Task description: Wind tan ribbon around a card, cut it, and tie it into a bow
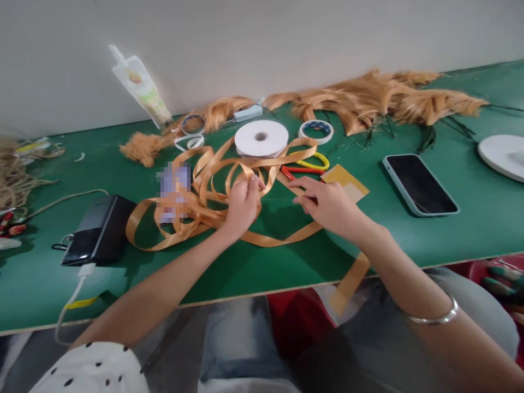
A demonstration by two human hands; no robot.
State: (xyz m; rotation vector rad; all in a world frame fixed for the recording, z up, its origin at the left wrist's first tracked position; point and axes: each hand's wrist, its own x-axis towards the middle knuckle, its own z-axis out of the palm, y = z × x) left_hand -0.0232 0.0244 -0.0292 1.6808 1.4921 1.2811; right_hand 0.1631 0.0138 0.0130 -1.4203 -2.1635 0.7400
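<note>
My left hand is closed, thumb and fingers pinched on a glossy orange ribbon whose loops spread loosely around it. To the right, my right hand has its thumb and fingers drawn together, with the index finger reaching forward. What its fingertips hold is too small to make out. A faint thin line seems to run between the two hands. Just beyond them stands a white ribbon spool. Scissors with red and yellow handles lie by my right fingertips, next to a yellow paper piece.
Bundles of orange fibre line the wall. Tape rolls lie behind the ribbon. A phone and a white disc are at right. A black device with a white cable stands at left. A ribbon end hangs over the table's front edge.
</note>
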